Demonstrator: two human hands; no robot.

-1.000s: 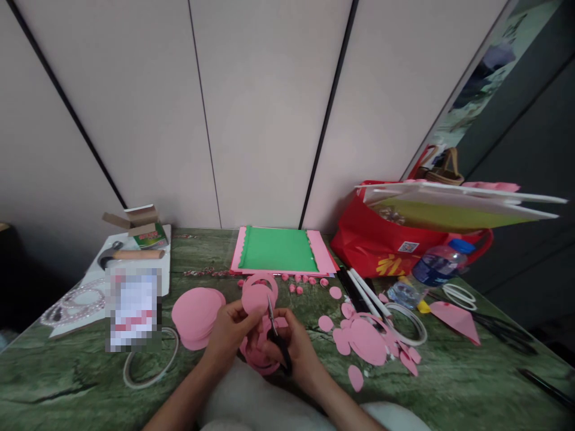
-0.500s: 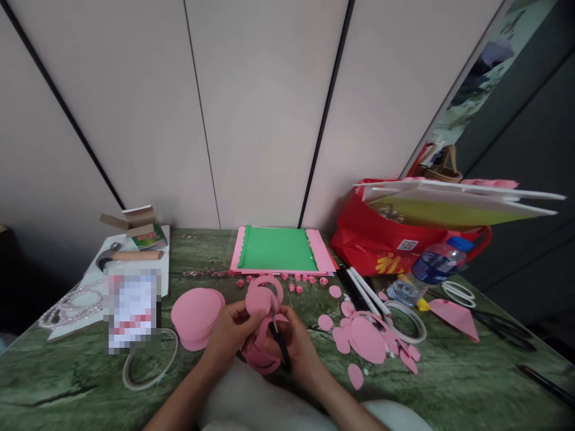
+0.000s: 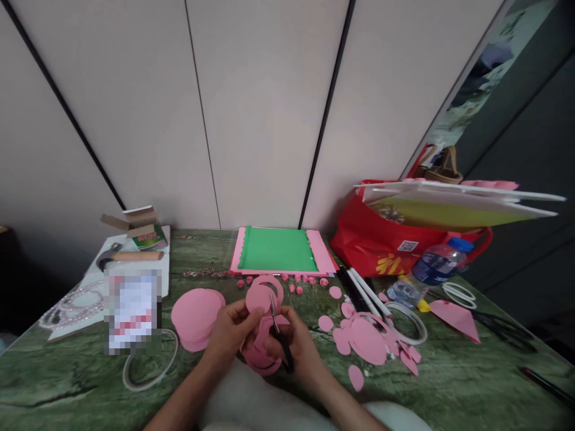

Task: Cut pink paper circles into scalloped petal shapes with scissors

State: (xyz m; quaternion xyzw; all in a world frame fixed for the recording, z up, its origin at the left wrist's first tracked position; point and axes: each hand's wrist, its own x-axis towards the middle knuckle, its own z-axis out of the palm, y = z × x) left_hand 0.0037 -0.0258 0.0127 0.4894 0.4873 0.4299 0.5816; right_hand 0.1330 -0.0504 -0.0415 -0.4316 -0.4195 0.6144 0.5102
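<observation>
My left hand [image 3: 230, 331] pinches a pink paper circle [image 3: 259, 297] that is cut into a spiral, its loose strip curling down below my fingers. My right hand [image 3: 297, 346] is closed around small black-handled scissors [image 3: 277, 328], whose blades point up into the pink paper. Both hands meet just above the near edge of the green marbled table [image 3: 81, 383]. A stack of whole pink circles [image 3: 196, 316] lies just left of my left hand.
Pink circles and scraps [image 3: 366, 340] lie to the right, with white sticks [image 3: 368, 293], tape rings [image 3: 406, 322], a water bottle [image 3: 433, 263] and a red bag [image 3: 381, 239]. Green and pink sheets [image 3: 278, 249] lie at the back. A tape ring [image 3: 150, 359] and a box [image 3: 139, 227] sit left.
The hands stay in place. The scissor blades have shifted slightly along the pink spiral, and the paper has turned a little in my left hand.
</observation>
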